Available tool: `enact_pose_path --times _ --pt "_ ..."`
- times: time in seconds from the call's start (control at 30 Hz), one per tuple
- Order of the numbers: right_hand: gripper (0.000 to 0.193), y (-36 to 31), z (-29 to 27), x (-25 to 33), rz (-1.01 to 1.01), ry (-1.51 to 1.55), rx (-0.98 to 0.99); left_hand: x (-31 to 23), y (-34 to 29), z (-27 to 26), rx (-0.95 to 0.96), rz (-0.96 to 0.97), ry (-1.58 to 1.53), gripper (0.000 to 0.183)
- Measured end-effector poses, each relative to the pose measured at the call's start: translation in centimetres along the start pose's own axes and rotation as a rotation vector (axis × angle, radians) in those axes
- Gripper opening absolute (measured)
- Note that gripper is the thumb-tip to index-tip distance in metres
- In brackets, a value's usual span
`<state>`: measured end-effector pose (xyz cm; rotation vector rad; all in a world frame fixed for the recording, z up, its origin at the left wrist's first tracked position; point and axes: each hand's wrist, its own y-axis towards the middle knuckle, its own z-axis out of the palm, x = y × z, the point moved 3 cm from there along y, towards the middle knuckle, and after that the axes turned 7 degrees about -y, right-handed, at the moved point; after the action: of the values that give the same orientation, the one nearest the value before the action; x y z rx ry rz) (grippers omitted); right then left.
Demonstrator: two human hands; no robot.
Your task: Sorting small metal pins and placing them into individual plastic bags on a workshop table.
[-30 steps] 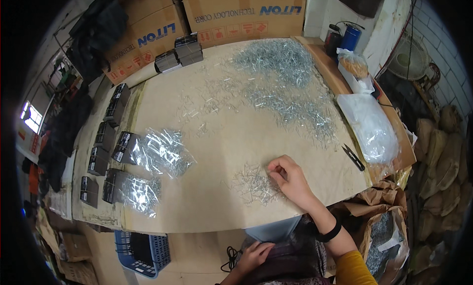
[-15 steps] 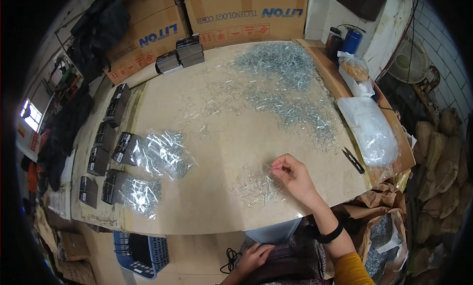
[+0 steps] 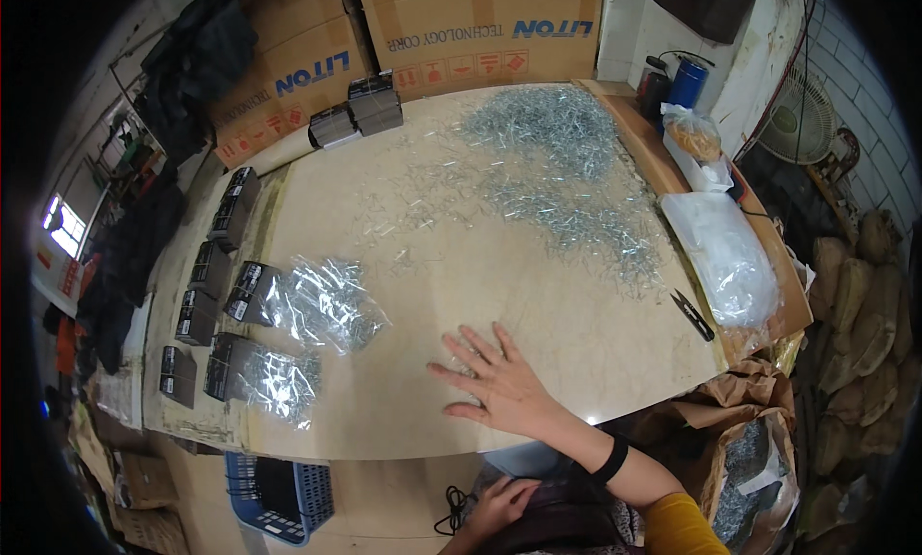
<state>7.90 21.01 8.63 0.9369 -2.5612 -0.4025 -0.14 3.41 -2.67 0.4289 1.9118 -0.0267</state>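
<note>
My right hand [image 3: 495, 382] lies palm down near the table's front edge, fingers spread wide. A few thin silvery wire pieces [image 3: 465, 371] show beneath and between its fingers; the palm hides any others. Below the edge, my left hand [image 3: 507, 505] rests by my lap with loosely bent fingers and nothing visible in it. Just above it, a blue-grey container [image 3: 526, 459] sits partly under the tabletop and my right forearm. A large heap of the same wire pieces [image 3: 547, 123] covers the table's far right, with a looser spread [image 3: 586, 229] nearer me.
Black thread snips [image 3: 692, 317] lie at the right, beside a clear plastic bag [image 3: 725, 257]. Two filled clear bags [image 3: 331, 305] [image 3: 279, 382] and several dark boxed stacks [image 3: 230, 209] line the left. Cardboard cartons [image 3: 480, 36] stand behind; a blue basket [image 3: 279, 497] is below the table.
My right hand has gone from pinching above a small scatter of wire pieces to lying spread, further left and nearer me. That scatter no longer shows where it lay. The left hand barely moved.
</note>
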Motion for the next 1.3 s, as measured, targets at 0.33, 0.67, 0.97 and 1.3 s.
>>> enact_pose_path --times 0.33,0.67,0.97,1.3 --pt "0.047 -6.0 -3.8 -3.2 0.199 0.278 0.016 -1.1 0.1 0.1 -0.056 -0.102 -0.169 0.013" --pt "0.052 -8.4 -1.2 2.4 0.157 -0.212 -0.037 -2.6 0.2 -0.6 0.031 -0.138 -0.241 0.013" --pt "0.031 -15.1 -4.0 -0.1 0.130 0.158 -0.361 -3.6 0.7 -1.1 0.117 -0.258 -0.206 0.010" --pt "0.027 -19.7 -3.5 -0.3 0.393 0.140 -0.354 -2.1 0.7 -1.2 0.199 -0.222 -0.088 0.010"
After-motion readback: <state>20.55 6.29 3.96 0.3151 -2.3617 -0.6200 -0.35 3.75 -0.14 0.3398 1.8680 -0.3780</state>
